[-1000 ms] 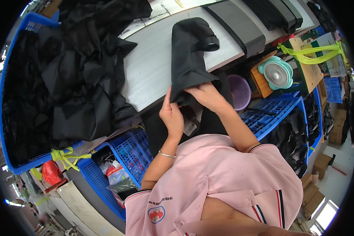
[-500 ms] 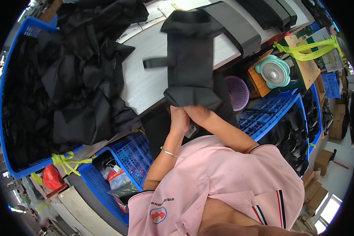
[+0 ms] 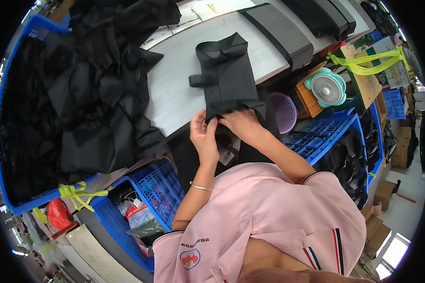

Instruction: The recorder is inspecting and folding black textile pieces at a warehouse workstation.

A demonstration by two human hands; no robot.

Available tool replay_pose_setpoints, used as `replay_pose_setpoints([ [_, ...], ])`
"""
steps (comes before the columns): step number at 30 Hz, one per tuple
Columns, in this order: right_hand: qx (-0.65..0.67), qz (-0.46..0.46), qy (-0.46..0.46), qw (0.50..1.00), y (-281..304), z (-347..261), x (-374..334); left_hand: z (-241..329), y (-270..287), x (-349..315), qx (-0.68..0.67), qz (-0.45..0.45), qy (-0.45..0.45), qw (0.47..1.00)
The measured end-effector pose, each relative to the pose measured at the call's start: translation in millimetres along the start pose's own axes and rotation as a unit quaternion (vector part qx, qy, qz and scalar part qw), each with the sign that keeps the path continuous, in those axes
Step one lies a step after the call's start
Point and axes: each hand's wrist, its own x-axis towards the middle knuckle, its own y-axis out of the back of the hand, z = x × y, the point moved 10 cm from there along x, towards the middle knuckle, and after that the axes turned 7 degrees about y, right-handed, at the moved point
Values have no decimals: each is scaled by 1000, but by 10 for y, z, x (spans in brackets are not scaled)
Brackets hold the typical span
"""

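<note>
Left hand [image 3: 204,134] and right hand [image 3: 241,123] meet side by side, fingers pinching forward.

The person wears a pale pink short-sleeved shirt [image 3: 269,212] with dark trim at the sleeve hems, a small red emblem [image 3: 190,259] on the chest, and striped edging in dark blue, white and red. A thin silver bracelet [image 3: 200,187] circles the left wrist. Both forearms are bare.

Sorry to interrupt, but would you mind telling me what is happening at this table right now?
A person in a pink shirt is handling a black fabric bag laid flat on the white table. The left hand and right hand both pinch its near edge. A heap of black fabric lies to the left, and a purple basket sits to the right.
</note>
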Motion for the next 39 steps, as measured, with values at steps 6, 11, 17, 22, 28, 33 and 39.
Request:
replay_pose_setpoints([
  [6,-4,-45,11,999,-22,4,-104,246,-1,-344,180,-69,2,981],
  [11,-46,-70,7,996,-44,-314,-377,138,180,-173,76,-46,75,993],
  [17,213,36,223,950,391,-1085,-897,223,-51,-13,87,-76,97,989],
  [22,321,211,-122,915,1282,-164,-960,225,35,-100,33,-88,87,992],
  [28,455,-12,-219,863,489,434,-852,176,-189,-389,29,-170,134,976],
  [33,791,72,-195,576,325,-101,-781,-174,-34,-276,-24,-187,163,968],
  [39,576,155,-187,781,448,375,-746,-76,-172,-315,-25,-159,161,974],
])
